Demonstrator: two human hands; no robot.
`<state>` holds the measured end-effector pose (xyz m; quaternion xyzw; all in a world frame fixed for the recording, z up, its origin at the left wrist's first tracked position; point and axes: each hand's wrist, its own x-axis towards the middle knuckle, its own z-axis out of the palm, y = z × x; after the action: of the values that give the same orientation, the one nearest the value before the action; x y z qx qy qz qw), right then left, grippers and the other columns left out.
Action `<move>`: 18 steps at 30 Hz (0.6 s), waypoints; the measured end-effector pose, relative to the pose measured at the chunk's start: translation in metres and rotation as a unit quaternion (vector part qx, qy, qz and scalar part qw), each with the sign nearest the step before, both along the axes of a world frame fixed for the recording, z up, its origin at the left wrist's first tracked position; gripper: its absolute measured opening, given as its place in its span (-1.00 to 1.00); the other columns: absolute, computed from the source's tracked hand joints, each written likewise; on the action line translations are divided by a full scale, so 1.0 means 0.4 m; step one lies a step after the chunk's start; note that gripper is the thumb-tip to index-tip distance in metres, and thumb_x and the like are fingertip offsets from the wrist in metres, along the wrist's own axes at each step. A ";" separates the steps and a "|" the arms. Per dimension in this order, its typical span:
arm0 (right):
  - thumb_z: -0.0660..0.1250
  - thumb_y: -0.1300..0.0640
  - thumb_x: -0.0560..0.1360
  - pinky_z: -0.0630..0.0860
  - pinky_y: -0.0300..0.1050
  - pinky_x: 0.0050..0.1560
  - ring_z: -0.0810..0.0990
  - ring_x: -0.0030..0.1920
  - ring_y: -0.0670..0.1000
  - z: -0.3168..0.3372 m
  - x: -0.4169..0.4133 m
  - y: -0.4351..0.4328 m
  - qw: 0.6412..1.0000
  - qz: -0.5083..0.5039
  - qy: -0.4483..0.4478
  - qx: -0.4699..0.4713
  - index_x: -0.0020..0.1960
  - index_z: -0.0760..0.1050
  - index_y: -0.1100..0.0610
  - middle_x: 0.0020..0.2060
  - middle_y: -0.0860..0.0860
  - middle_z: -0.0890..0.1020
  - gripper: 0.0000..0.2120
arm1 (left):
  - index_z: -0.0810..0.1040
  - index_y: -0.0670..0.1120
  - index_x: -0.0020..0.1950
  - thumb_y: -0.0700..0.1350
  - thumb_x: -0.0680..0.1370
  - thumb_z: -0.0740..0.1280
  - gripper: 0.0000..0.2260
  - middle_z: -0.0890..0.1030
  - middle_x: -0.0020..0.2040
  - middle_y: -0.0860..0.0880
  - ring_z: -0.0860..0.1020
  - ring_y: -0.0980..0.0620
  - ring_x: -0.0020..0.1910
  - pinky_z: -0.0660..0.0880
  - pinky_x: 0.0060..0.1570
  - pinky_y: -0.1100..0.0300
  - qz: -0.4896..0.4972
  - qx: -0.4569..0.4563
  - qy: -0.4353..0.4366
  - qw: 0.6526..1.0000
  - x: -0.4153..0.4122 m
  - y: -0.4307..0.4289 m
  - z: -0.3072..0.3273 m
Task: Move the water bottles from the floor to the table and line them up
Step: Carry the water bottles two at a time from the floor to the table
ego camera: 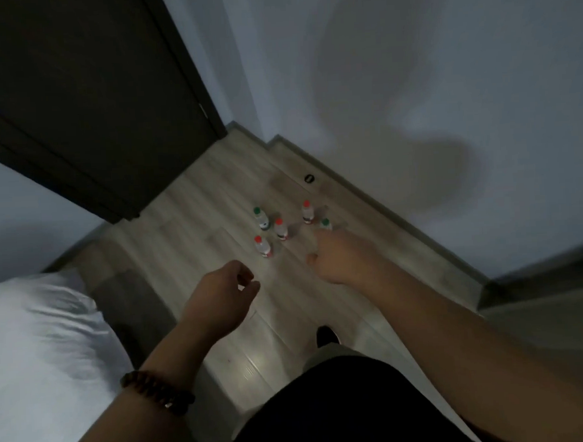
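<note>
You've barely started, all five bottles sit on the floor, left hand loose and empty, right hand unclear

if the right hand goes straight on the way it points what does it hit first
Probably the green-capped bottle farthest right in the cluster. The right hand points straight at it, and its fingertips seem just short of it, though depth is unclear.

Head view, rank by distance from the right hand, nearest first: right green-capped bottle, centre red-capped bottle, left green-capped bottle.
1. Right green-capped bottle: just beyond the fingertips of the right hand, on the cluster's right edge.
2. Centre red-capped bottle: middle of the cluster, left of the hand.
3. Left green-capped bottle: far-left back of the cluster.
</note>
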<state>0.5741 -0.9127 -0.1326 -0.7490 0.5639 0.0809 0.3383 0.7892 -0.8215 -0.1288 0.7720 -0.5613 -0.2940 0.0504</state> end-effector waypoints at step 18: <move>0.23 -0.20 0.61 0.53 0.11 0.22 0.58 0.21 0.14 -0.113 0.422 -0.425 0.963 -0.260 0.056 0.038 0.50 0.34 0.04 0.28 0.10 0.59 -0.46 | 0.55 0.01 -0.06 -0.03 0.57 0.39 -0.93 0.60 -0.14 0.07 0.61 -0.09 0.01 0.40 -0.11 0.18 -0.244 0.069 0.040 0.967 0.487 -0.735 -0.159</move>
<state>0.7430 -1.0828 -0.1777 -0.5579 0.7536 0.0533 0.3435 0.9842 -1.1156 -0.1924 0.6009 -0.7087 -0.3660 -0.0534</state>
